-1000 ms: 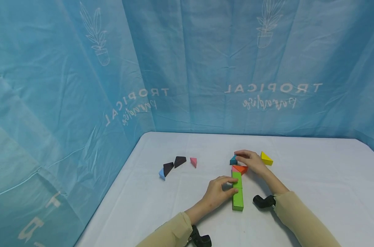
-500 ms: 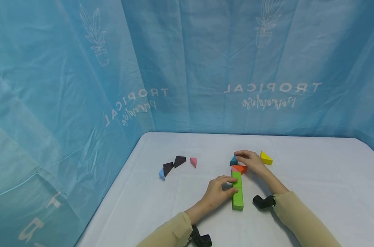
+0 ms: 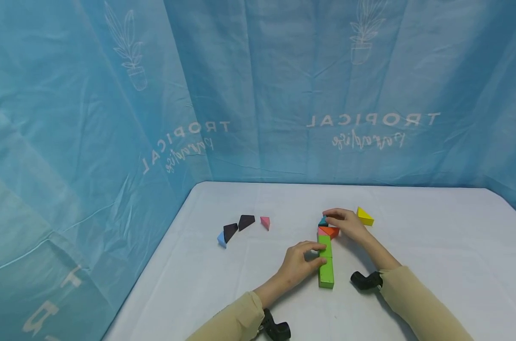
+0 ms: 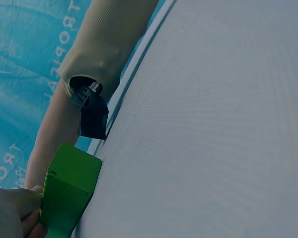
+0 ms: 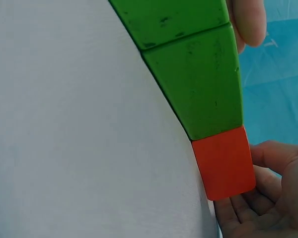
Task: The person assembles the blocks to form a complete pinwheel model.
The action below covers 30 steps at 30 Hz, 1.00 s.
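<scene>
Two green rectangular blocks (image 3: 326, 272) lie end to end in a line on the white table. At their far end sit a small pink triangular block (image 3: 321, 231) and an orange-red triangular block (image 3: 332, 231). My left hand (image 3: 297, 264) rests against the left side of the green blocks, index finger and thumb spread apart. My right hand (image 3: 347, 223) pinches a teal triangular block (image 3: 323, 221) just beyond the pink one; its fingers hide part of it. In the right wrist view, the thumb and fingers are behind the orange-red block (image 5: 223, 163).
A yellow triangular block (image 3: 365, 216) lies right of my right hand. Over on the left are two black blocks (image 3: 246, 222), a light-blue block (image 3: 221, 239) and another pink block (image 3: 265, 222). Blue printed curtains (image 3: 258, 94) hang behind and left of the table.
The teal block has shifted slightly toward the pink and orange-red blocks with my right hand. My left hand keeps its place at the green blocks. The head view has shifted a little.
</scene>
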Motion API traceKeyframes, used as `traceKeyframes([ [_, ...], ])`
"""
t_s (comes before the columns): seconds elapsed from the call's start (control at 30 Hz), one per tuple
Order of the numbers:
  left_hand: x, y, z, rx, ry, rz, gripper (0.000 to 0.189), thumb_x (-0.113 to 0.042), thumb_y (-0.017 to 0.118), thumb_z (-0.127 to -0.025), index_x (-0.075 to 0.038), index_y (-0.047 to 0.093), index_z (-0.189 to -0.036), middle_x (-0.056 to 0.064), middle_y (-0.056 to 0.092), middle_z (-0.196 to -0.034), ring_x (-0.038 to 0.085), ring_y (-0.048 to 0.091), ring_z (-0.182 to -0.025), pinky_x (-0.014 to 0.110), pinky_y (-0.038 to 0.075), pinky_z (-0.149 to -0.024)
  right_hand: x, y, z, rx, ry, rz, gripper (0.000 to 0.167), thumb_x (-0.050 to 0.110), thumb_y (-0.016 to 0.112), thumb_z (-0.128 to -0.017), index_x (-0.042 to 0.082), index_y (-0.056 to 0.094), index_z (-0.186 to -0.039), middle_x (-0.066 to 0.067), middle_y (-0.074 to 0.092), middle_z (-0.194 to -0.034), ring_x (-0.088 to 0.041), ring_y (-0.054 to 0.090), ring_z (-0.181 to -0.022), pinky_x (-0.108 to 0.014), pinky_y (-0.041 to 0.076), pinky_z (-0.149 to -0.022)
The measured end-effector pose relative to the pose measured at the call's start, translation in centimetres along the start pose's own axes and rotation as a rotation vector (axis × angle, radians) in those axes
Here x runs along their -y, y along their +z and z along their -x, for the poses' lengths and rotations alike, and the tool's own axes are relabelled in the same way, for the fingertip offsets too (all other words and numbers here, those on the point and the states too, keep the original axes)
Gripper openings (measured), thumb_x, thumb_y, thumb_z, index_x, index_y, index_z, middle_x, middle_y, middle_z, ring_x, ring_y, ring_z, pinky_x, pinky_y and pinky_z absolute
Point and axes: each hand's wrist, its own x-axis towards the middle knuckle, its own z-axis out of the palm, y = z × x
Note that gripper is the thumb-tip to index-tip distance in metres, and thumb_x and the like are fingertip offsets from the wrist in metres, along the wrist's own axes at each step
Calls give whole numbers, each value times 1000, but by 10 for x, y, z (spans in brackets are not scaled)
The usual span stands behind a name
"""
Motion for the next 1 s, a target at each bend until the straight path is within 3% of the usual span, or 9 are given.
traceKeyframes([
  [0.7, -1, -1, 0, 1, 5, 9, 28, -17, 71, -86, -9, 69, -112, -1, 66, -111, 7, 57, -108, 24, 45, -91, 3, 2, 8, -25, -14, 49, 34, 22, 61, -93, 1, 61, -120, -15, 61, -117, -28, 55, -105, -43, 45, -90],
  [1.0, -1, 0, 0, -1, 6, 8, 28, -17, 71, -85, -9, 69, -113, -2, 66, -111, 7, 57, -108, 24, 45, -91, 4, 2, 10, -33, -33, 44, 35, 22, 61, -93, -1, 60, -120, -17, 61, -117, -30, 56, -106, -47, 43, -93],
])
